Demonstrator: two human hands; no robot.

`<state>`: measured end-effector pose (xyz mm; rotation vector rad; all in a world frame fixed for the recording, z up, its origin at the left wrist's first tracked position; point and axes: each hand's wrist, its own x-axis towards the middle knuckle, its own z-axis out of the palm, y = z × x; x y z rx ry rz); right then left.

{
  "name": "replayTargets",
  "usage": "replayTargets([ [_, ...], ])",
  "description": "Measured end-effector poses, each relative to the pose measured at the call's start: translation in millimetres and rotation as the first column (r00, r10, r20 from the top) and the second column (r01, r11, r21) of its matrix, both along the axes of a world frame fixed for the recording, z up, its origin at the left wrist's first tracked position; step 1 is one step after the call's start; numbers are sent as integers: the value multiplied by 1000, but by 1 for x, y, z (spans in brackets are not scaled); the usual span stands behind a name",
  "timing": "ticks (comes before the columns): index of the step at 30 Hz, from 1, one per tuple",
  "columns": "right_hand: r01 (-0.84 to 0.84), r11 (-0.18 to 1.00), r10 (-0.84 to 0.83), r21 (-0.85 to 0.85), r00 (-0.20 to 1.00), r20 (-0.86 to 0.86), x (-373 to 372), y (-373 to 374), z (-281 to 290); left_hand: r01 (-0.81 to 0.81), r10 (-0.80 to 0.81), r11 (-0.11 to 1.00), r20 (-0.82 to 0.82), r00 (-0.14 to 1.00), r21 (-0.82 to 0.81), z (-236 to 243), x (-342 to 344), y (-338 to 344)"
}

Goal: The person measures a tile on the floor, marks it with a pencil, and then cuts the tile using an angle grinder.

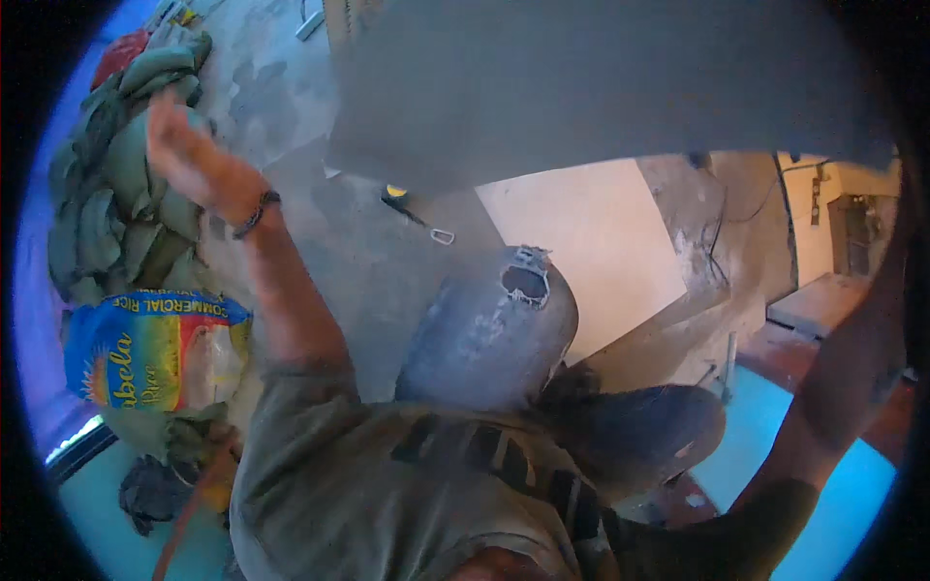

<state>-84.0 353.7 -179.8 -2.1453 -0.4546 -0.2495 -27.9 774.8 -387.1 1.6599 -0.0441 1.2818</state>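
Grey sheet (601, 87) fills the upper part of the view, apparently lifted off the floor, its near edge crossing over a pale board (591, 242). The person's left hand (199, 160) is well to the left of it, loosely open with the fingers extended, nothing visible in its hold. The right forearm (838, 387) rises along the right rim toward the sheet's corner, but its hand is lost beyond the edge of view; whether it grips the sheet cannot be told.

With no hand seen at the sheet's left side, that side could dip or swing, if the weight hangs on a single hold. A drop could bring its edge down on the pale board and chip or scratch it, or strike the bent knee (484, 329) just below. The tape measure (395, 196) and small metal loop (443, 236) on the floor, near that edge, could get pinned beneath it. Farther left, the wrist's dark bracelet (257, 215) could snag on the piled green sacks (131, 165), with a colourful printed bag (155, 349) near them.
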Motion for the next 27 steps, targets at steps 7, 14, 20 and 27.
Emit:
replayTargets([
  [7,393,920,-384,10,905,-184,10,-158,-37,479,-648,740,-691,319,-473,-225,19,-63],
  [14,611,779,-623,-143,728,-286,51,-230,-230,59,-658,752,-741,137,-657,-204,-99,-51],
  [20,593,795,-568,-127,655,-498,68,-188,-432,-283,-676,685,-730,98,-672,-272,-157,-52],
  [27,567,823,-499,-30,698,-513,131,-177,-502,-336,-631,739,-775,-40,-584,-321,-165,-71],
])
